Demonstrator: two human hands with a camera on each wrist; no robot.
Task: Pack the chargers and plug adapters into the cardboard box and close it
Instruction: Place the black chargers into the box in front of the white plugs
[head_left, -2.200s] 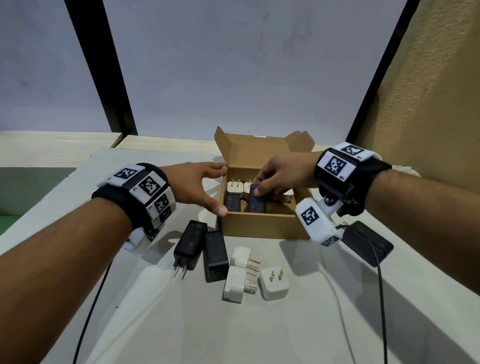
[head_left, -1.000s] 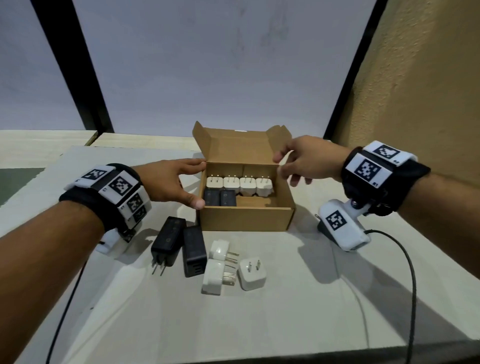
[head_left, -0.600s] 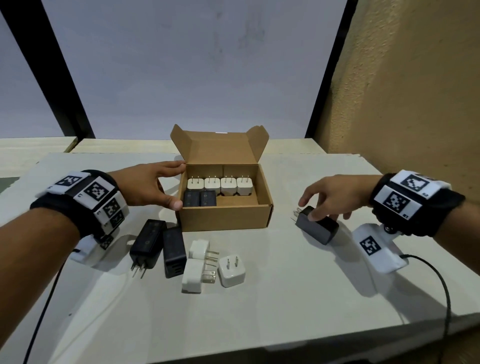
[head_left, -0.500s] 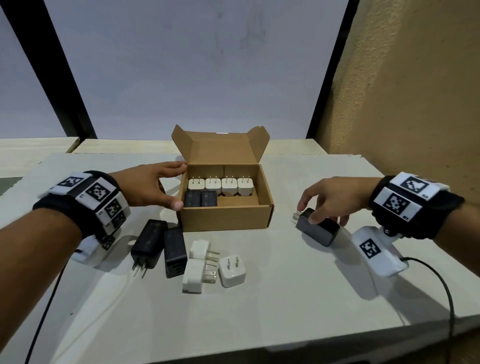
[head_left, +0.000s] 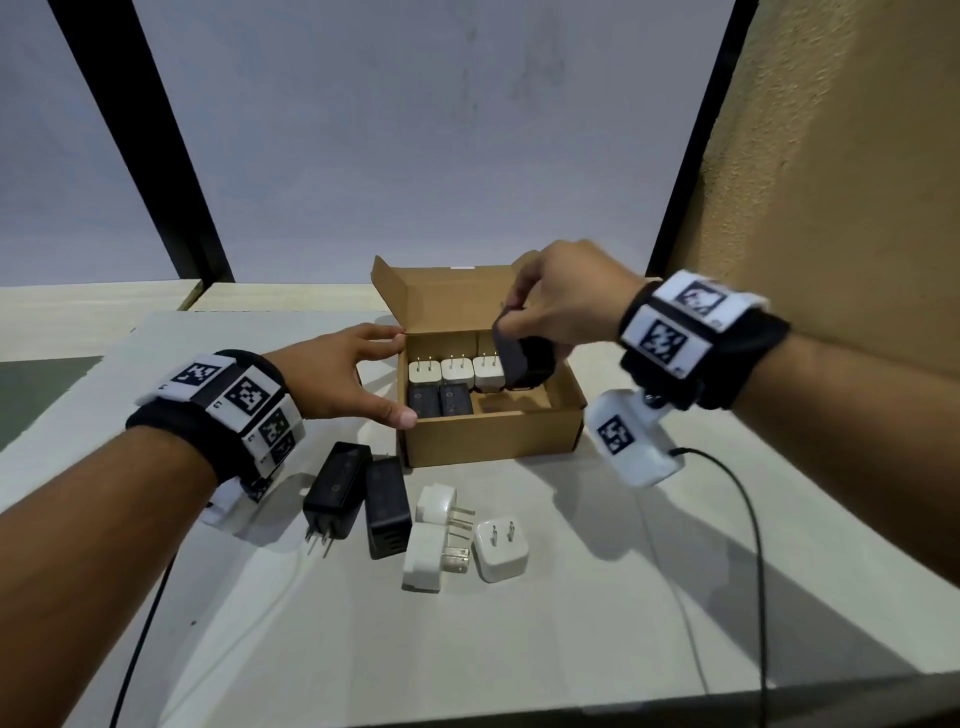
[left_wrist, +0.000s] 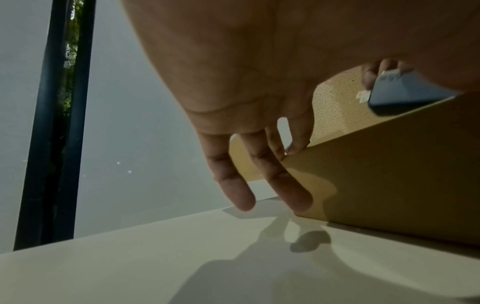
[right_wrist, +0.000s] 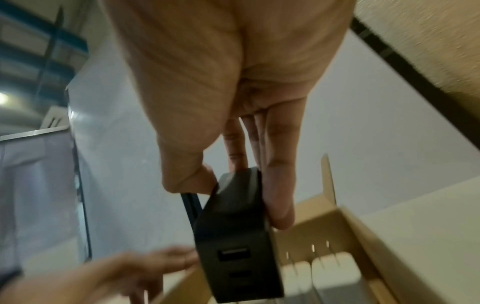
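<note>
The open cardboard box (head_left: 488, 439) stands mid-table. A row of white plug adapters (head_left: 457, 371) lines its back, and two black chargers (head_left: 439, 400) lie at its front left. My right hand (head_left: 511, 325) pinches a black charger (head_left: 522, 358) between thumb and fingers, tilted just above the box's back right corner. The right wrist view shows that charger (right_wrist: 233, 236) with its ports facing the camera. My left hand (head_left: 395, 374) presses straight fingers (left_wrist: 283, 181) against the box's left wall (left_wrist: 389, 174). In front of the box lie two black chargers (head_left: 337, 488) and three white adapters (head_left: 428, 553).
The box lid (head_left: 447, 296) stands upright at the back. A black cable (head_left: 753, 545) runs from my right wrist over the table's right side. Another cable (head_left: 140, 623) trails at the left. A tan wall (head_left: 831, 182) rises at the right. The table's front edge (head_left: 519, 712) is near.
My right hand picked up the black charger from the table right of the box and carried it left, above the box. My left hand stayed on the box's left side.
</note>
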